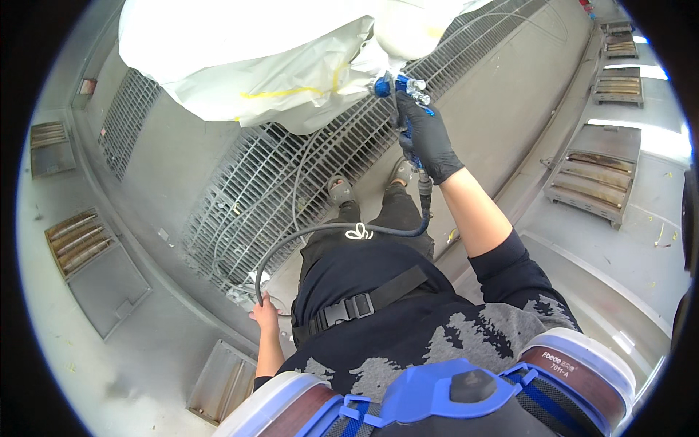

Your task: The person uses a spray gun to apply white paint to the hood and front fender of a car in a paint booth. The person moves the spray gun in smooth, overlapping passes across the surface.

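My right hand [429, 142], in a black glove, is closed around the grip of a blue and silver spray gun [382, 87]. The gun's front end is close to a bulky form wrapped in white sheeting [291, 84] with strips of yellow tape; I cannot tell whether they touch. A dark air hose [313, 229] runs from the bottom of the grip, across in front of my waist, and down to my left side. There my bare left hand [266, 313] has its fingers wrapped round the hose.
Metal floor grating [240, 186] lies under and ahead of my feet, with a thin hose [296, 186] trailing over it. Vent panels [593, 175] line the walls on both sides. A respirator [444, 397] with two filters fills the lower edge.
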The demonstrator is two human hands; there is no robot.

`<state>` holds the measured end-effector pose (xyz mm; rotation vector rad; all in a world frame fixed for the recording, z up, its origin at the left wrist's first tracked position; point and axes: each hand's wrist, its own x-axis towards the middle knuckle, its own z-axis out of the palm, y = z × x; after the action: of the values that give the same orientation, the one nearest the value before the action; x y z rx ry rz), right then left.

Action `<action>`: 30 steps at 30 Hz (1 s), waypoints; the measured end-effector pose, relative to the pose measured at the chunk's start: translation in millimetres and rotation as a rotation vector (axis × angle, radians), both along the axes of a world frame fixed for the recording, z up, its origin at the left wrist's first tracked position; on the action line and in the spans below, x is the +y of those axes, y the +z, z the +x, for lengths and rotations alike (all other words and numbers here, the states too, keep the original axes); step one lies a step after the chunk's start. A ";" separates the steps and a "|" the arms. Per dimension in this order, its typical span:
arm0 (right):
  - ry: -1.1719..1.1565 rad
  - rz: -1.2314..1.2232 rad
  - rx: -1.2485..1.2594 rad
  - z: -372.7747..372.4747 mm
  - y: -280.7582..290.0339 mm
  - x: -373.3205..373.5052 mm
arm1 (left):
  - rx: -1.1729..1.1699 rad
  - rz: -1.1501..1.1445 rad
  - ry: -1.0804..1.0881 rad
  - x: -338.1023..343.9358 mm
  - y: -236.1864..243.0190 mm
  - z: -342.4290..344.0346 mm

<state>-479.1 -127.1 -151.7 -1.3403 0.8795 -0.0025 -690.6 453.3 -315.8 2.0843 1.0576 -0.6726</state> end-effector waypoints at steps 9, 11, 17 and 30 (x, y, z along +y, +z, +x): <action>-0.194 0.286 -0.196 -30.6 -72.6 6.9 | -0.008 -0.124 -0.046 4.0 35.9 47.7; -0.229 0.339 -0.231 -45.7 -81.2 10.7 | -0.029 -0.132 -0.031 3.3 43.0 60.5; -0.519 0.320 -0.336 -68.4 -160.6 -6.8 | -0.030 -0.013 -0.163 3.3 78.6 93.3; -0.232 0.477 -0.434 -79.9 -246.4 -3.7 | 0.132 0.103 -0.546 -39.9 133.8 135.3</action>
<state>-559.1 -130.8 -398.1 -0.7466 0.6084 -0.2412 -555.3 413.4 -182.0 2.4699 0.5901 -1.0471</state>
